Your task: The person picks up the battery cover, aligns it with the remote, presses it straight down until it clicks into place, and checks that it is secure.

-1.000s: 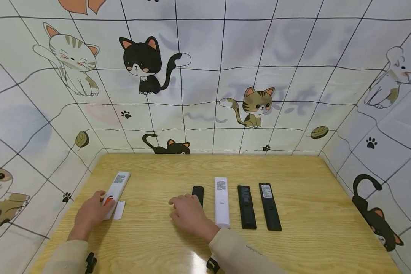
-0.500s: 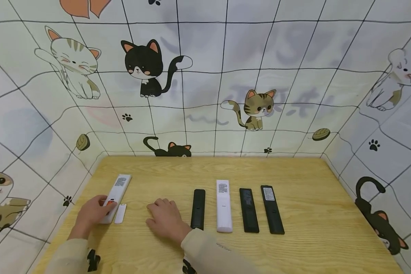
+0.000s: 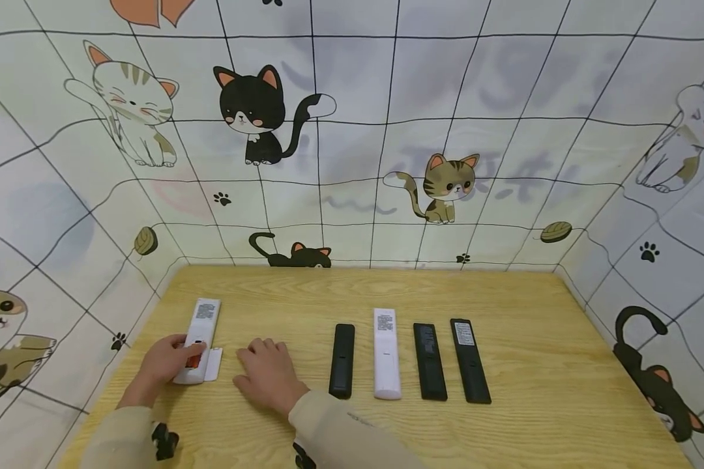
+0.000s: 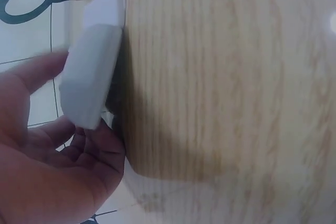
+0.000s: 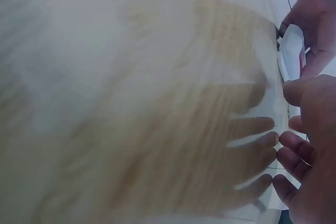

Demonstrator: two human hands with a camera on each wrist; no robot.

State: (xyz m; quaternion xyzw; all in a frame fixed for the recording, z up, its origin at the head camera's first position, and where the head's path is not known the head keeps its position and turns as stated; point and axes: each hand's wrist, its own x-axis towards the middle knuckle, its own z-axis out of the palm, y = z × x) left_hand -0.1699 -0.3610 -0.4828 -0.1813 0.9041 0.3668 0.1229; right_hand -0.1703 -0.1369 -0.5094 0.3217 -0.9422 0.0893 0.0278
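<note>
At the left of the table a white remote control (image 3: 205, 318) lies label side up, and its battery compartment (image 3: 193, 359) shows orange-red inside. My left hand (image 3: 160, 362) grips its lower end, the thumb across the top and the fingers along the left side. A small white battery cover (image 3: 214, 365) lies against the remote's right edge. In the left wrist view the remote's end (image 4: 89, 77) sits between thumb and curled fingers. My right hand (image 3: 268, 378) is just right of the cover, palm down, fingers apart and holding nothing; the right wrist view shows its fingertips close over the table.
To the right stand out a black remote (image 3: 342, 361), a second white remote (image 3: 386, 355), and two more black remotes (image 3: 430, 362) (image 3: 470, 362), all in a row. A cat-patterned cloth wall (image 3: 352, 150) rises behind and beside the wooden table (image 3: 534, 365).
My right hand has moved left, from beside the nearest black remote toward the battery cover. The white remote in my left hand has turned slightly more upright, closing the gap to the cover.
</note>
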